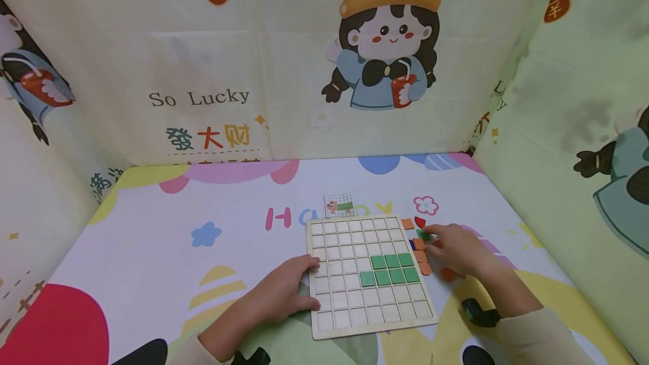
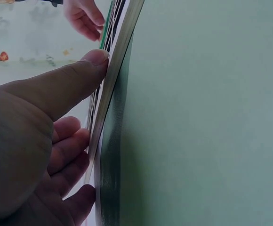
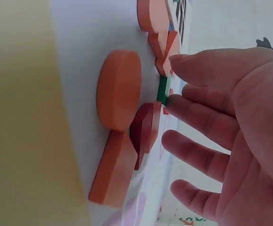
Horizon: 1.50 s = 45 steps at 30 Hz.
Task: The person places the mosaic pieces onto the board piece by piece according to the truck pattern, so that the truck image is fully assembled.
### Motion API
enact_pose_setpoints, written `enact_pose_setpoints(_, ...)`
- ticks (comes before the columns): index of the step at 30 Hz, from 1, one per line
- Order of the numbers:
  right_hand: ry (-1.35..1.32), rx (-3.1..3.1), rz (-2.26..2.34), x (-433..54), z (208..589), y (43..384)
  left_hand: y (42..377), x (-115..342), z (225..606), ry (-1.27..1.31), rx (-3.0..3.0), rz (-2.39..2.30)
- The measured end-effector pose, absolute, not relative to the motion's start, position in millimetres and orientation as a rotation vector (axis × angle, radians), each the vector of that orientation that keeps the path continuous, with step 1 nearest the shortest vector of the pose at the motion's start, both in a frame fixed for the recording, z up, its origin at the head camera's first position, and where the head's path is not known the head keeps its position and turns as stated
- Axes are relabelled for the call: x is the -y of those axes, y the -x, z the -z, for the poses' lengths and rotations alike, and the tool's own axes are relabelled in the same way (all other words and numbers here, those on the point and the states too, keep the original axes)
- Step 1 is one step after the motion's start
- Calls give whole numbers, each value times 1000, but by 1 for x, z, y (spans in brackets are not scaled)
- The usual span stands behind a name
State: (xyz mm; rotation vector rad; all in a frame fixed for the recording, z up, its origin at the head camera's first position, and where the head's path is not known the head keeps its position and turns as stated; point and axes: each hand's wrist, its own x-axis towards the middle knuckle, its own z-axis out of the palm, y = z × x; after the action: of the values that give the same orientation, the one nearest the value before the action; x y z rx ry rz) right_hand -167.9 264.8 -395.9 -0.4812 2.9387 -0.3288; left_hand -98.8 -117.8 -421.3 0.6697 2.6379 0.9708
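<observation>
A wooden grid board (image 1: 341,301) with white cells lies on the table, with several green square tiles (image 1: 382,277) set in two rows toward its right side. My left hand (image 1: 281,292) rests against the board's left edge. In the left wrist view its thumb (image 2: 80,77) touches that edge, fingers loosely bent. Beyond the right edge, my right hand (image 1: 458,249) reaches over loose pieces. Its index fingertip touches a green piece (image 3: 163,89) in the right wrist view, while the thumb stands apart from that piece.
Orange pieces (image 1: 425,268), a red piece (image 1: 419,222) and a partly covered blue piece lie right of the board. A picture card (image 1: 338,205) with a gridded drawing lies just behind it. Printed cloth walls (image 1: 284,61) enclose the table's back and sides.
</observation>
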Motion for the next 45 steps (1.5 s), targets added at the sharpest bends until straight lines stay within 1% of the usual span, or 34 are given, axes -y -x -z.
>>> enact_pose_setpoints(6,456,-2934,321,-268,394,168,99,118,420,-668,-2639,-968)
enact_pose_setpoints(15,316,-2913,394,-268,395,174,99,117,420,-660,-2630,-981)
enact_pose_setpoints(31,220,-2905,442,-264,399,183,99,118,423,-675,-2643,-981)
enact_pose_setpoints(45,202,-2944,438,-262,402,184,99,118,423,-666,-2643,-979)
